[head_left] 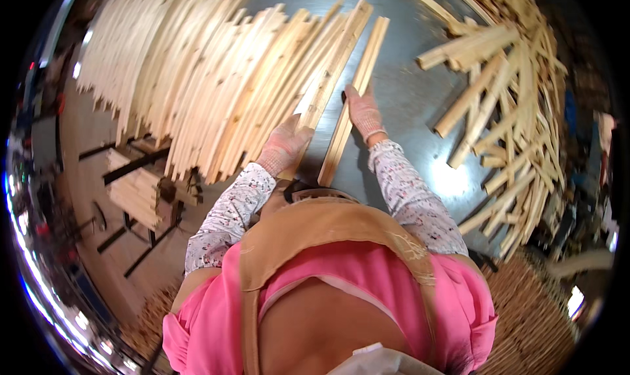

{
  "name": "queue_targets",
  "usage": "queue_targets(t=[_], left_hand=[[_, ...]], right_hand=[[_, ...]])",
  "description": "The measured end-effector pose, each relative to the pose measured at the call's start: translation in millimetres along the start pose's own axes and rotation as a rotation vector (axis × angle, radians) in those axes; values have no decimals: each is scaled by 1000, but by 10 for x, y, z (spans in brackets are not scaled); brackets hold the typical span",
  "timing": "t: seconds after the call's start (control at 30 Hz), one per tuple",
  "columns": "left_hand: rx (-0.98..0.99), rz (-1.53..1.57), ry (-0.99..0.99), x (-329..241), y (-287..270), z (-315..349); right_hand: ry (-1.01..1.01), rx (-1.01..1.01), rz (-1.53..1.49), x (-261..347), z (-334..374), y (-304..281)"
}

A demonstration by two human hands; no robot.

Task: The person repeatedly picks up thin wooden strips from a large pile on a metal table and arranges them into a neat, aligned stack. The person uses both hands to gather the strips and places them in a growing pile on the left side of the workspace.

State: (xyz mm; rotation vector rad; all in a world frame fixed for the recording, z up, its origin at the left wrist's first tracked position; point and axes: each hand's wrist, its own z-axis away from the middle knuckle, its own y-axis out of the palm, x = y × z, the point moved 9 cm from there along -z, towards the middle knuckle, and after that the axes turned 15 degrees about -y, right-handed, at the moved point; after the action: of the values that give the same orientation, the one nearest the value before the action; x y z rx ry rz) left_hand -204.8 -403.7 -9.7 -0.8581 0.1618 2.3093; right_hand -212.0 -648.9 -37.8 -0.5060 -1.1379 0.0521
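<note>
My right hand, in a pale knitted glove, is closed round a long wooden strip, which lies slantwise in front of me and stands apart from the rest. Another strip at the right edge of a wide row is gripped by my gloved left hand near its close end. Thumb and fingers sit on either side of that strip, though some of the fingers are hidden. To the left spreads the row of pale wooden strips, lying side by side with uneven ends.
Under the wood is a grey metal tabletop. A jumbled heap of wooden strips covers its right side. Below the row at left, a smaller stack of strips rests on a dark metal frame. More stacked wood stands at lower right.
</note>
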Motion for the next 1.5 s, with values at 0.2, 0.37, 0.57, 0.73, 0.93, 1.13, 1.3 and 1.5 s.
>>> queue_targets(t=[0.2, 0.37, 0.57, 0.73, 0.93, 1.13, 1.3, 1.5], left_hand=[[-352, -57, -24, 295, -1899, 370], [-657, -410, 57, 44, -3534, 464], [-920, -769, 30, -30, -4514, 279], [-1379, -475, 207, 818, -4189, 909], [-1025, 243, -113, 2406, -4064, 862], [-484, 427, -273, 2535, -3114, 776], [-404, -758, -84, 1489, -1898, 790], [-801, -459, 390, -34, -1913, -332]], right_hand=[[-20, 367, 508, 421, 27, 853], [-25, 284, 507, 550, -20, 1043], [-5, 210, 549, 468, -54, 1031], [-111, 114, 479, 437, -69, 1012], [-125, 42, 387, 230, -156, 999], [-176, 4, 337, 137, -420, 754], [-109, 35, 393, 327, -750, 135], [-300, 173, 839, 627, -870, 113]])
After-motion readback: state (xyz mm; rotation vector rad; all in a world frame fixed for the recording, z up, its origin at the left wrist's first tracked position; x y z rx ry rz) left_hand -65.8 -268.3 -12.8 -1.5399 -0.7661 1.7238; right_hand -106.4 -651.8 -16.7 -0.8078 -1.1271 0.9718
